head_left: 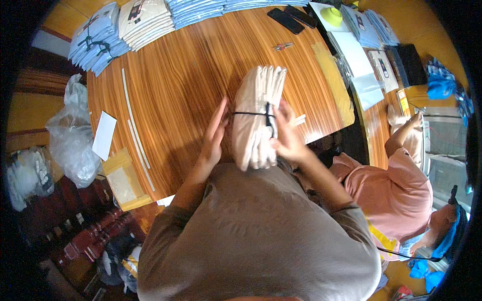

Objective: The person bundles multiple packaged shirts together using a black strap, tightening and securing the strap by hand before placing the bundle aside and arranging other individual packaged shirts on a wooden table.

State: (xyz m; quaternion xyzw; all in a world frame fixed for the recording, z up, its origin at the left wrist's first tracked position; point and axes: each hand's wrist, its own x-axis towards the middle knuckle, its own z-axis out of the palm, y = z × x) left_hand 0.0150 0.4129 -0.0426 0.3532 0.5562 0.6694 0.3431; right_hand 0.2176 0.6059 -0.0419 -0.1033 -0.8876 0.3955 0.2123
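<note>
A bundle of folded cream cloth (253, 133) stands tilted at the near edge of the wooden table, close against my body. A thin black tie runs around its middle, with a knot or loose end on the right side. My right hand (289, 138) is against that right side, its thumb lying on the folds near the tie; its fingertips are partly hidden and a little blurred. Just left of the bundle, my left hand (216, 133) is held up flat with fingers straight, a small gap between it and the cloth.
Stacks of folded blue cloth (196, 12) and a cream stack (144, 22) line the far edge. Two dark phones (286, 21), small snips (282, 46) and white strips (135, 133) lie on the table (175, 90). A person in pink (391, 188) works at the right.
</note>
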